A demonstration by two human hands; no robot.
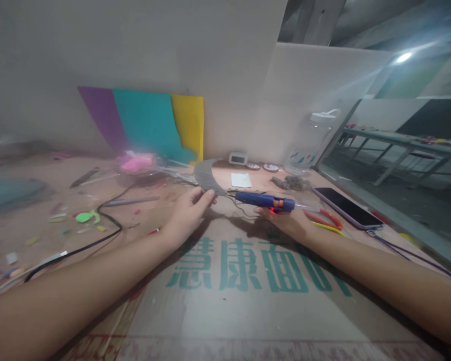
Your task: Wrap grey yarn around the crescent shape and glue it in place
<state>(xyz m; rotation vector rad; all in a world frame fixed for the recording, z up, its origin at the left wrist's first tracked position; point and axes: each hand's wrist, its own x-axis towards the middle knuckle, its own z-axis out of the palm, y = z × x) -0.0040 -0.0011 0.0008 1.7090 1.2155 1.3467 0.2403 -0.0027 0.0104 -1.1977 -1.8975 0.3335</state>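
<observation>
Your left grip point(190, 210) is closed, pinching the thin grey crescent-shaped piece with a finely textured surface point(206, 175) by its lower part, thumb on the near side. The crescent sits just left of 12 o'clock, above the bench point(225, 311), its horns turned towards 3 o'clock. It looks light and fairly stiff, though a hard squeeze might crease it; a flat pinch on the broad middle, clear of the tapering tips, should suit it best.

Your right grip point(285, 223) is wrapped round the blue pen-like glue gun with a red light point(263, 199), just right of 12 o'clock; its handle is hidden. The body is probably smooth, hard plastic, modest in weight. Hold it well behind the metal nozzle point(231, 194), which is likely hot and points to 9 o'clock, close to your left fingertips. Whether nozzle and crescent touch, you cannot tell.
</observation>
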